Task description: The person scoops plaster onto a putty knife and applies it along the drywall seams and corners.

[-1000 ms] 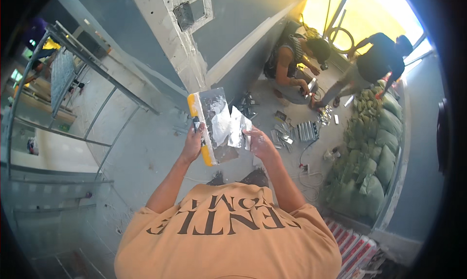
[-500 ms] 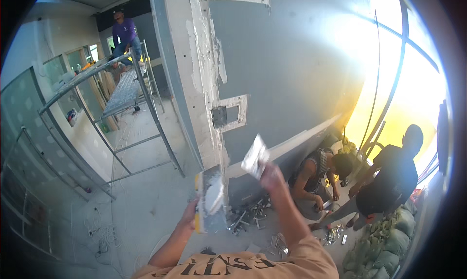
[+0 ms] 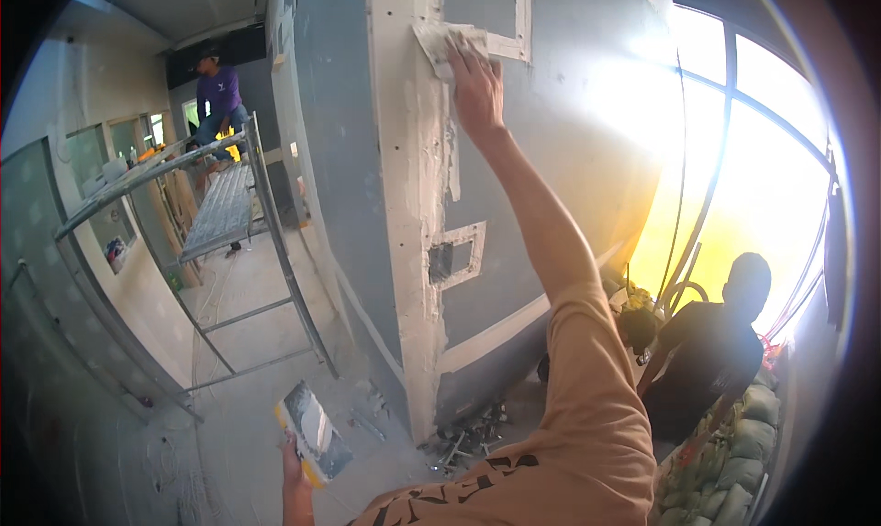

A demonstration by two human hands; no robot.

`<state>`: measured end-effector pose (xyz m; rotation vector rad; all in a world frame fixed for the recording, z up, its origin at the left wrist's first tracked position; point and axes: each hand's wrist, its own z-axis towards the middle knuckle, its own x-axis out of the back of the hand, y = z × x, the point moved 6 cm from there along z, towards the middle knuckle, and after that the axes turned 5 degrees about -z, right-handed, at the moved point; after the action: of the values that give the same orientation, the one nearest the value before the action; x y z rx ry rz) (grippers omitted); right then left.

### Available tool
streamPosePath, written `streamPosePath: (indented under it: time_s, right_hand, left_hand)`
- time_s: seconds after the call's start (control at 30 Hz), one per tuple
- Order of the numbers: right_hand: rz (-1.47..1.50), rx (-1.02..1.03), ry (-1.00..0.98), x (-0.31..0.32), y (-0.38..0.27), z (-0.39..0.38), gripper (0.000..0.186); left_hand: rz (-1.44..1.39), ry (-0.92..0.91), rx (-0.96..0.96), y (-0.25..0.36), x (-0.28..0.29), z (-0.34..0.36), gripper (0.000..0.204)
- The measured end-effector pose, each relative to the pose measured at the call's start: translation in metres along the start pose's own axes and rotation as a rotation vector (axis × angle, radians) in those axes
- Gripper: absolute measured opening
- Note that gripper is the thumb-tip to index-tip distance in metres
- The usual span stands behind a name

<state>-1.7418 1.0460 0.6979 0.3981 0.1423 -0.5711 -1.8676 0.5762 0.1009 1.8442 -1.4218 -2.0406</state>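
High on the wall corner, my right hand (image 3: 477,90) grips a broad putty knife (image 3: 437,49) whose blade lies against the white-coated strip (image 3: 418,251). My right arm is stretched upward, and the fingers press along the blade. Low on the left, my left hand (image 3: 292,462) holds a flat rectangular putty board (image 3: 307,416) with a yellow edge. White joint compound (image 3: 315,425) sits on the board's face. Below the knife, a square wall cutout (image 3: 452,256) has a pale border of compound.
A metal scaffold (image 3: 284,241) stands at left, with a person in purple (image 3: 220,95) seated on it. To the right, a person in dark clothes (image 3: 702,361) stands by stacked sacks (image 3: 734,453); another crouches, partly hidden by my arm. Metal offcuts (image 3: 463,439) litter the floor near the wall base.
My right hand has risen with the putty knife from chest height to the upper wall. My left hand has dropped lower and leftward with the board. The view has shifted, showing more wall left of the corner.
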Motion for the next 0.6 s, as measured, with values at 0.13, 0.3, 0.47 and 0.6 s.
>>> streamPosePath:
  time_s: [0.13, 0.3, 0.47, 0.6]
  right_hand:
    - [0.055, -0.113, -0.114, -0.011, -0.039, -0.033, 0.060]
    - [0.015, -0.195, -0.216, -0.011, 0.040, -0.086, 0.064]
    - [0.000, -0.240, -0.002, 0.047, 0.045, 0.026, 0.052]
    - [-0.140, -0.179, -0.062, 0.023, 0.021, 0.037, 0.052]
  left_hand:
    - [-0.038, 0.052, -0.010, 0.040, 0.046, 0.010, 0.052]
    - [-0.098, -0.099, 0.136, 0.089, 0.048, 0.036, 0.048]
    - [-0.034, -0.086, 0.148, 0.094, 0.046, 0.055, 0.040]
    - [-0.060, -0.122, 0.212, 0.094, 0.044, 0.062, 0.041]
